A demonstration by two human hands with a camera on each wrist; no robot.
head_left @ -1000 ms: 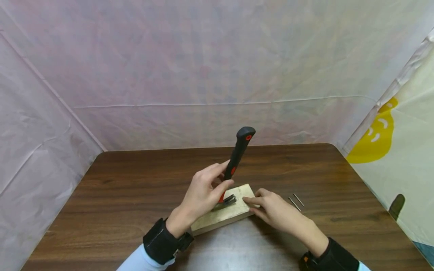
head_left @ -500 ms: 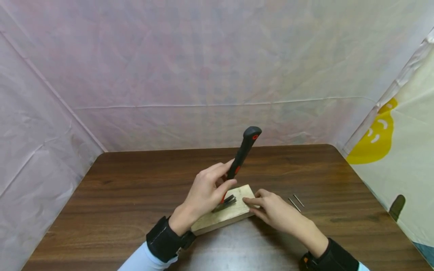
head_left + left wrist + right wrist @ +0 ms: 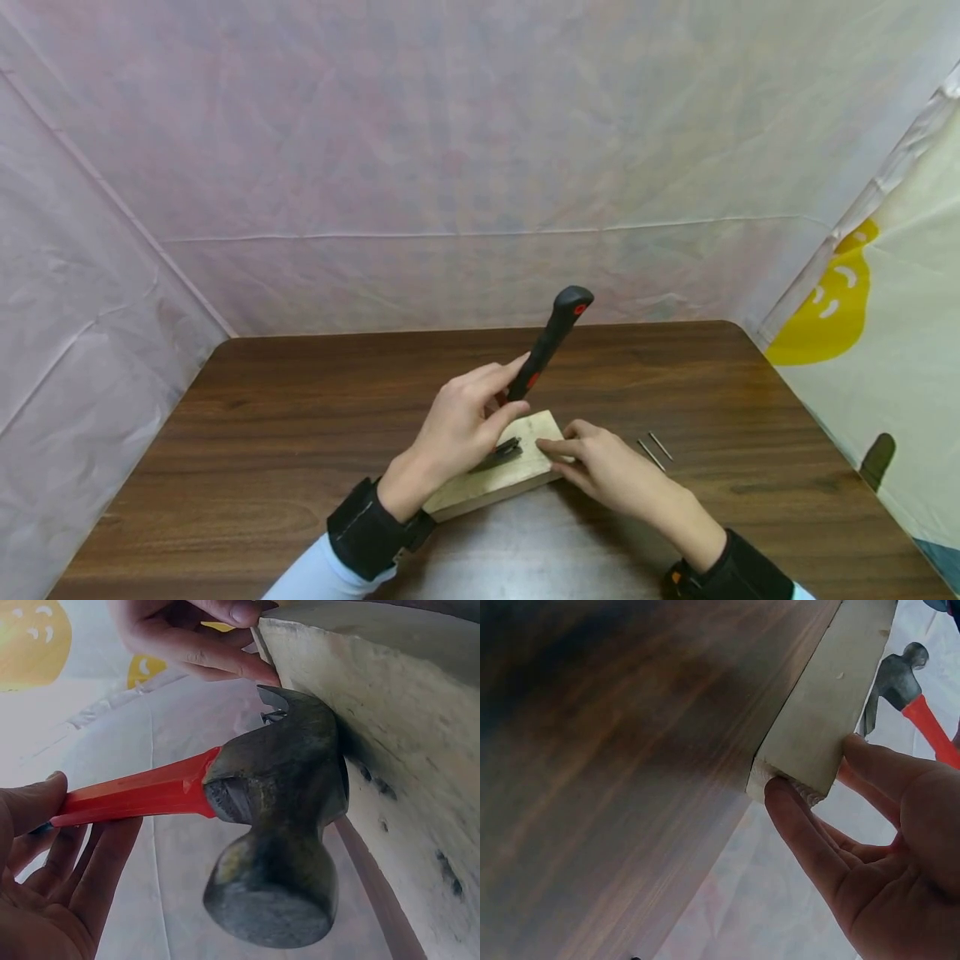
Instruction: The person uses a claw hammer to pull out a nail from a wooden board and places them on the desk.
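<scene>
My left hand (image 3: 461,421) holds a claw hammer (image 3: 551,342) by its red and black handle, which leans up and to the right. In the left wrist view the hammer's dark metal head (image 3: 274,787) lies against the wooden block (image 3: 405,712), its claw pointing toward the block's right end. A small metal piece (image 3: 274,717) shows at the claw. My right hand (image 3: 607,467) pinches the right end of the block. In the right wrist view its fingers (image 3: 802,832) press the end face and the top edge.
Two loose nails (image 3: 651,454) lie on the brown wooden table (image 3: 262,433), just right of my right hand. Behind the table hangs a pale cloth wall (image 3: 450,150). Another pale sheet with a yellow print (image 3: 825,308) hangs at the right.
The hammer handle has tilted farther to the right, and my left hand has shifted slightly right with it. The right hand and block stay in place.
</scene>
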